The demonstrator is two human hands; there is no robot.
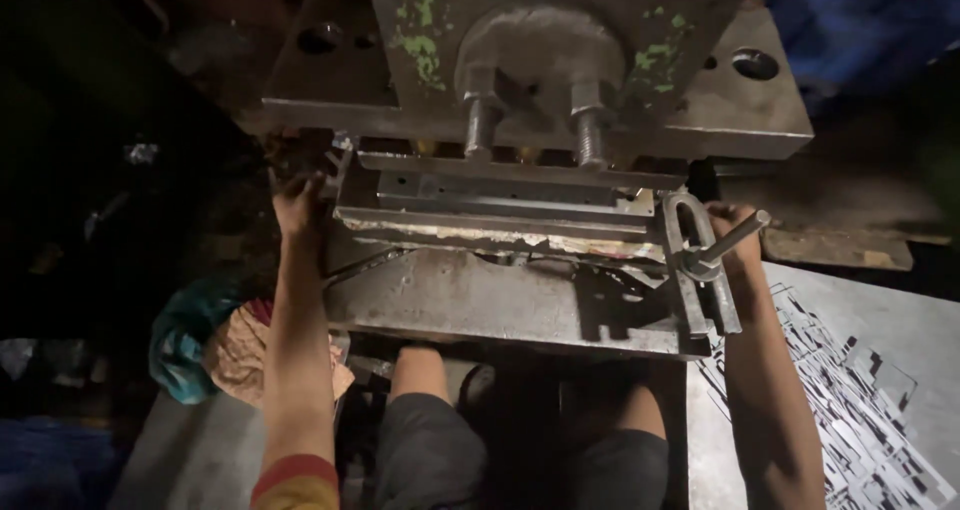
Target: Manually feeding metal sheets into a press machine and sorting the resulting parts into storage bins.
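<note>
I sit in front of a heavy metal press [560, 80] with chipped green paint and two thick bolts. Under it sits a steel die block [500, 205] above a flat grey bed plate [470, 300]. My left hand [297, 205] reaches to the left side of the die, fingers curled against its edge; what it holds is hidden in the dark. My right hand [733, 232] is at the right side, closed around a metal rod handle [732, 240] that passes through a steel clamp loop [690, 230].
A pile of thin, flat metal pieces [860, 400] lies on a grey surface at the right. Bundled teal and patterned cloth [215, 345] sits at the left by my arm. My knees [520, 440] are under the bed plate. The surroundings are dark.
</note>
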